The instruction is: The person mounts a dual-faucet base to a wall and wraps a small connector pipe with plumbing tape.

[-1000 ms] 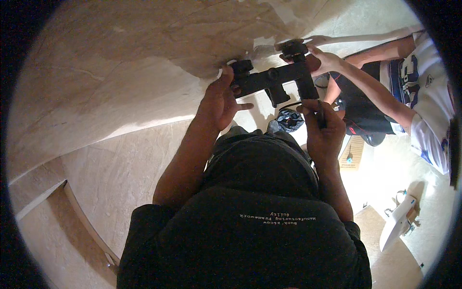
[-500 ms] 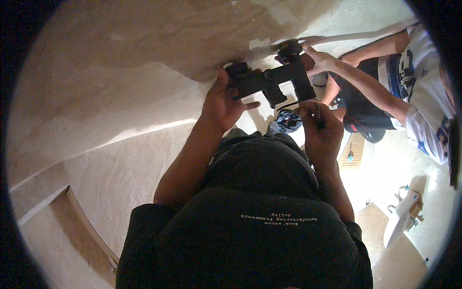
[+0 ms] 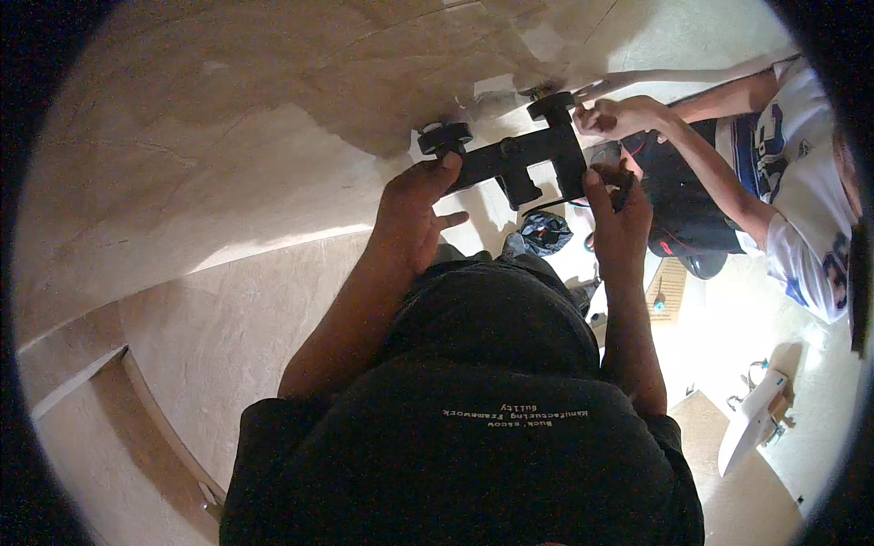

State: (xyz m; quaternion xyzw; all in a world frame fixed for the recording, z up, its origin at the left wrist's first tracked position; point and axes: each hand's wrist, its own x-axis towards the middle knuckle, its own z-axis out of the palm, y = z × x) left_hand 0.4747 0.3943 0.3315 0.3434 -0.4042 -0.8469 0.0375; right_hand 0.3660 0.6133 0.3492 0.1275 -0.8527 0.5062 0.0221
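In front of me, at the beige wall, is a black square-edged fixture (image 3: 514,159) with a round flange on each of its two arms. My left hand (image 3: 414,205) grips its left end, thumb just below the left flange (image 3: 444,138) and one finger sticking out. At the fixture's right end is my right hand (image 3: 621,205), thumb against its side and fingers curled; part of its grip is dark and hard to make out. The right flange (image 3: 551,106) sits beside a brass-coloured fitting (image 3: 539,92) at the wall. A co-worker's hand (image 3: 624,118), fingers curled, is close to that flange.
The beige stone-look wall (image 3: 237,118) fills the upper left. A co-worker in a white shirt (image 3: 801,182) stands at the right. Below lie a dark plastic bag (image 3: 546,234), a piece of cardboard (image 3: 669,291) and a white curved object (image 3: 754,423). A recess (image 3: 155,437) opens at the lower left.
My right hand has moved up onto the fixture's right end. The co-worker's hand has drawn back from the right flange. Both flanges now show more clearly, and the fixture has shifted slightly.
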